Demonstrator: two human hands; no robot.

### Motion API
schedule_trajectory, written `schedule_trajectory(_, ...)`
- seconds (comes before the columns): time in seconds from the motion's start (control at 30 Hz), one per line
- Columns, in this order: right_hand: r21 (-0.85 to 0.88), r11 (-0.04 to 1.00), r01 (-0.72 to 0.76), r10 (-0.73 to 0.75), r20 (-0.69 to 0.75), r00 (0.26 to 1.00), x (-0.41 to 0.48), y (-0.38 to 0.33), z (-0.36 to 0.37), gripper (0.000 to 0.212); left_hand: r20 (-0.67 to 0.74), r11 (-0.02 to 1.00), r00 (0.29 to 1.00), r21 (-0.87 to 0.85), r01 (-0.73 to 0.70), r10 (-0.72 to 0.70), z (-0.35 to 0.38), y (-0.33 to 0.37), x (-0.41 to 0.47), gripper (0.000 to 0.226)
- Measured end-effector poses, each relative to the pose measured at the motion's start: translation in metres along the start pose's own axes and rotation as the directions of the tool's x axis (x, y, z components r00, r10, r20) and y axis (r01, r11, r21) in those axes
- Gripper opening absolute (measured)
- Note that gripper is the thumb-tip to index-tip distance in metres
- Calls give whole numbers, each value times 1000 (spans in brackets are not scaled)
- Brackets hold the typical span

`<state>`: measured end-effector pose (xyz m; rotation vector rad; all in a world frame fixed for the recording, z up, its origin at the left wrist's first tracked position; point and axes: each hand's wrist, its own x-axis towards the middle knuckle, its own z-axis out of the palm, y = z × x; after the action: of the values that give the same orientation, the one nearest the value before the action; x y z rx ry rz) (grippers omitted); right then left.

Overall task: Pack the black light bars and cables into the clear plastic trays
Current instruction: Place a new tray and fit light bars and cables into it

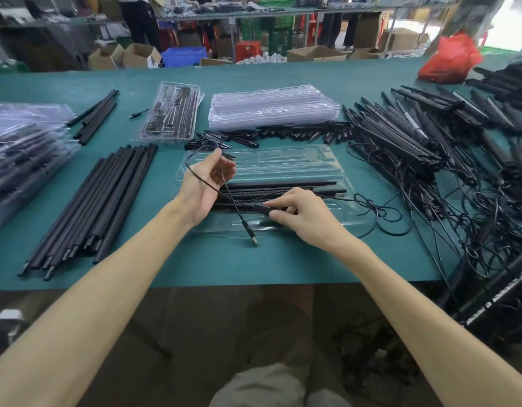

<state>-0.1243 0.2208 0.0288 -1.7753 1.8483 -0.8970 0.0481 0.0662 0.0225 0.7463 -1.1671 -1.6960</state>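
Note:
A clear plastic tray (298, 160) lies in front of me on the green table, with black light bars (283, 183) laid across its middle. My left hand (206, 183) hovers over the tray's left end, palm turned up, a thin black cable (195, 179) looped round it and running between the fingers. My right hand (300, 212) pinches the cable's black inline controller (259, 207) over the tray's near side. The cable's USB plug (251, 235) hangs down past the tray's front edge.
A row of black bars (92, 207) lies at the left, filled trays (21, 148) at far left, one packed tray (171, 113) and a stack of empty trays (271, 108) behind. Small black spikes (283, 133) sit mid-table. Tangled bars with cables (444, 160) cover the right; a red bag (450, 60) behind.

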Motion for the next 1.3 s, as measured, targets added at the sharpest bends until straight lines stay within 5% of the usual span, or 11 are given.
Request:
schedule_trajectory(0.23,155,981,-113,123,-57,991,4,-1,3,30,1,997,1000,72,29,-30,4,3,-5,30)
schedule_trajectory(0.5,208,958,-197,197,22,980,12,-3,1,31,27,965,972,124,229,-234,-5,40,-3,25)
schedule_trajectory(0.73,237,954,-185,188,8,982,12,-2,3,30,-184,866,894,231,444,-409,-39,62,1,26)
schedule_trajectory(0.87,242,959,-147,158,-25,987,11,0,5,27,-364,901,879,185,393,-309,-45,61,1,41)
schedule_trajectory(0.93,227,966,-120,135,-51,989,10,0,7,26,-448,881,878,331,338,-169,-45,59,2,50)
schedule_trajectory(1.17,245,961,-125,137,-33,990,9,2,8,27,-439,719,896,600,351,-71,-36,67,3,61)
schedule_trajectory(1.23,246,962,-123,134,-30,990,9,2,8,26,-392,606,920,736,302,18,-35,68,2,71)
schedule_trajectory(1.3,247,961,-121,132,-26,991,10,2,8,27,-282,364,949,906,216,141,-35,67,-4,75)
